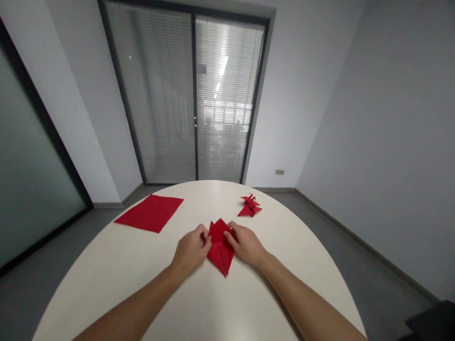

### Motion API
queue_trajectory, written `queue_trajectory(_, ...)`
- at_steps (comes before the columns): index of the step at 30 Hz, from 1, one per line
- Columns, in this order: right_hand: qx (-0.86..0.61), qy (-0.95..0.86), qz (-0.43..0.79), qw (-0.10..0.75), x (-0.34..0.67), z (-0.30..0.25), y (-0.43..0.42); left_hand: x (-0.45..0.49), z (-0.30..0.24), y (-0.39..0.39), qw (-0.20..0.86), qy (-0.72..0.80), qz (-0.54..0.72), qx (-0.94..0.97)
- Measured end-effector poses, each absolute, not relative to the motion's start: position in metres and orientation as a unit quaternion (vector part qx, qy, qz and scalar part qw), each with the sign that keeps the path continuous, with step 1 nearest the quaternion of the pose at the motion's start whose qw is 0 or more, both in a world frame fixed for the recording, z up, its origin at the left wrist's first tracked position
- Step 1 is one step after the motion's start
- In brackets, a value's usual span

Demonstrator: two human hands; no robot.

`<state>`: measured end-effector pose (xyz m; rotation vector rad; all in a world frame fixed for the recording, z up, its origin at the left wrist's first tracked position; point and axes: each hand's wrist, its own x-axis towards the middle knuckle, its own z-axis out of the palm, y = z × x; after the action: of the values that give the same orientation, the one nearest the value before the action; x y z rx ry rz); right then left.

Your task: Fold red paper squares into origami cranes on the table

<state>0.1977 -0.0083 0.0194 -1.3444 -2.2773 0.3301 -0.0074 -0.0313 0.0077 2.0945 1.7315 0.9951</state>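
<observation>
A piece of folded red origami paper [221, 248] is between my hands over the middle of the table, its narrow point toward me and a crease line running down its lower half. My left hand [192, 247] pinches its left edge with thumb and curled fingers. On the other side, my right hand [246, 241] grips the right edge, thumb lying on the front face and fingers behind, partly hidden. Beyond my right hand sit red folded paper cranes [250, 206], close together; their exact number is hard to make out.
A flat red paper sheet [151, 213] lies on the left of the round white table [170, 312], near its edge. Behind the table stands a glass partition with blinds [167, 104]. A dark object [432, 322] shows at the lower right corner.
</observation>
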Motion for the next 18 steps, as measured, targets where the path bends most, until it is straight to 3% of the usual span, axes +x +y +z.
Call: queue_trajectory(18,-0.493,-0.821,0.148,0.248,0.1956,0.0183,-0.0088,-0.0063,0.0146,-0.0353,0.179,0.54,0.362,0.739)
